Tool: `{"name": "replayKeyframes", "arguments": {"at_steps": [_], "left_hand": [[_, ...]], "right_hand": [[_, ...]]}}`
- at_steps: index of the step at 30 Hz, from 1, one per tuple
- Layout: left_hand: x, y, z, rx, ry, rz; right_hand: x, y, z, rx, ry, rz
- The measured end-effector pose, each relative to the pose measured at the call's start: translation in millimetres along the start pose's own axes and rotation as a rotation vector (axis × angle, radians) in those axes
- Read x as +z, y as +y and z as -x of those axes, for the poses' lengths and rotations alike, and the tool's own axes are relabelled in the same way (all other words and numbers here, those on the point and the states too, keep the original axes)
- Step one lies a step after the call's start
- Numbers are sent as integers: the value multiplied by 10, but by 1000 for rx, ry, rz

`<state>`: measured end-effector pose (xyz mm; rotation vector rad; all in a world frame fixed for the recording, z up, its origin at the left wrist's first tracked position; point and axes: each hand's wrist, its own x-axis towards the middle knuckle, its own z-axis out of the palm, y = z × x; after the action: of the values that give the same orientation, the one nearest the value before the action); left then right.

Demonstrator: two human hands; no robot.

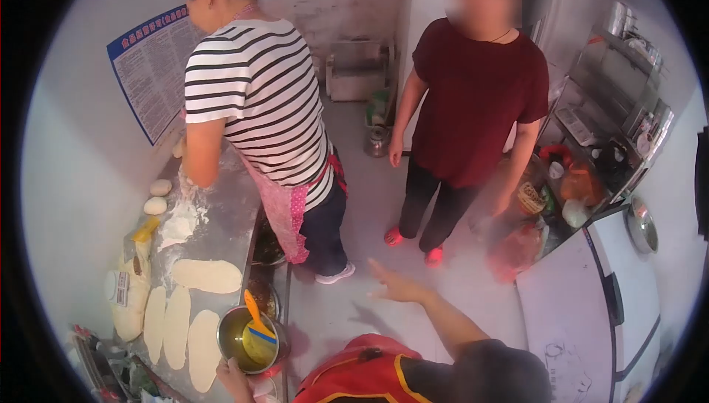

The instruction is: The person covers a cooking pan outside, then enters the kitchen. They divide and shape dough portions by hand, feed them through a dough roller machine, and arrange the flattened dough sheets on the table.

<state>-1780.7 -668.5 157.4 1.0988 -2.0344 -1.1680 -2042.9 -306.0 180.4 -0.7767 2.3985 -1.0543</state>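
Observation:
My left hand grips the near side of a metal pot at the table's edge. Yellowish liquid is in the pot, and a brush with an orange handle leans inside it. Out over the floor, my right hand is stretched forward, open, its fingers apart and slightly blurred. Several flat oval dough pieces lie on the metal table to the left of the pot.
A co-worker in a striped shirt stands at the table by loose flour and dough balls. Another person in a dark red shirt faces me. A flour bag leans at the wall; a white chest freezer stands right.

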Motion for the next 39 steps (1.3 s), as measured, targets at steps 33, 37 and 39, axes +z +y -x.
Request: {"name": "replayKeyframes", "arguments": {"at_steps": [33,37,39], "left_hand": [[-30,72,247,282,-124,-502],[-85,273,298,245,-164,-484],[-72,190,248,292,-161,-495]], "right_hand": [[1405,-1331,-741,-311,-403,-514],[1483,-1416,-763,-338,-285,-344],[1507,-1472,-726,-453,-189,-170]]}}
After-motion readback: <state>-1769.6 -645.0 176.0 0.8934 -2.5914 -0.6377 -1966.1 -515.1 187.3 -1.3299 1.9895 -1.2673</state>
